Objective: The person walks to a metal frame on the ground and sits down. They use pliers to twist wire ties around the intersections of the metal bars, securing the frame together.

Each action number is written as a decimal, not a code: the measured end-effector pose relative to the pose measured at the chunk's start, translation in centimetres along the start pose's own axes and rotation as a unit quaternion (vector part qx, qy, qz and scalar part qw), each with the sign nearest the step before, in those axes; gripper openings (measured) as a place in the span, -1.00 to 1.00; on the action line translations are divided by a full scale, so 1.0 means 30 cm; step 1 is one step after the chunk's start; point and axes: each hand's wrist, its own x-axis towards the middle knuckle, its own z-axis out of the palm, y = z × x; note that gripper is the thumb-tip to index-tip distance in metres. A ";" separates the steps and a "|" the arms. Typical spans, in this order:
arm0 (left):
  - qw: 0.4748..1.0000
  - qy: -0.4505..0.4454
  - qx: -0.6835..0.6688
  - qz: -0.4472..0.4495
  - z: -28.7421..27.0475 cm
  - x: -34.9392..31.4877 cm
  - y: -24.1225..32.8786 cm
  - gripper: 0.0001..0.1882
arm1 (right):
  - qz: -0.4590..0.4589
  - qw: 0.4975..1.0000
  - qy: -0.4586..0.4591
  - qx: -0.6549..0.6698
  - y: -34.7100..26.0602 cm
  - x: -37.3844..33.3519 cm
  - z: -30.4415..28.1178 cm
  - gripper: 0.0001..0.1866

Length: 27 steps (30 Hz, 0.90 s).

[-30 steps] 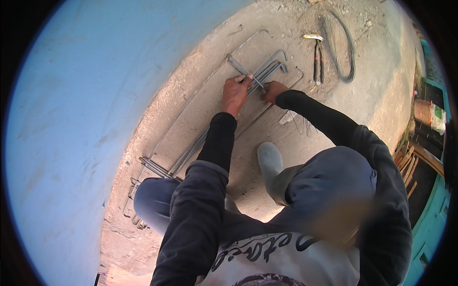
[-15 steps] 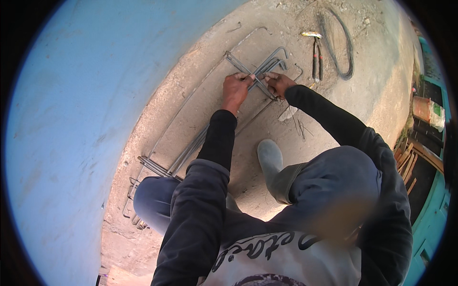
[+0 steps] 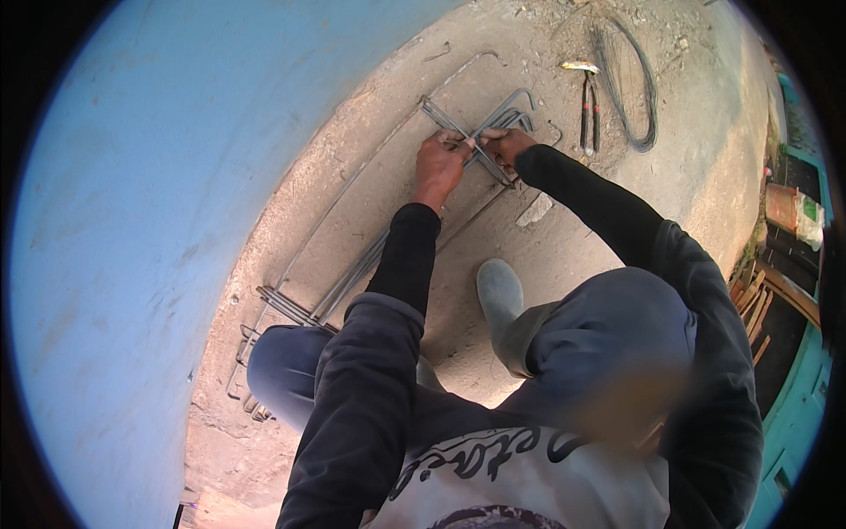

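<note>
A frame of steel reinforcing bars [image 3: 356, 271] lies on the ground, long bars crossed by bent stirrups. At its far end, where a stirrup [image 3: 448, 118] crosses the hooked long bars [image 3: 504, 111], my two hands meet. My left hand [image 3: 441, 167] is closed, with thumb and fingers gripping the crossing bars from the left side. From the right, my right hand [image 3: 508, 147] pinches close against the same crossing. Whatever lies between its fingertips is too small to make out.
Pliers with red-and-black handles [image 3: 589, 115] lie beyond my right hand, beside a loop of thin wire [image 3: 650, 97]. A blue wall [image 3: 150, 203] rises on the left. My boot [image 3: 500, 291] stands near the frame. Wooden pieces [image 3: 754, 304] and a bucket [image 3: 782, 204] sit at far right.
My right hand has shifted slightly left, closer to my left hand at the crossing. Thin wire pieces seen below my right forearm no longer show there. The bar frame stays in place.
</note>
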 end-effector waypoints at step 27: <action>0.980 0.087 -0.168 0.057 0.038 -0.045 0.016 -0.59 | 0.014 0.995 -0.097 0.007 0.029 0.060 -0.055 -0.77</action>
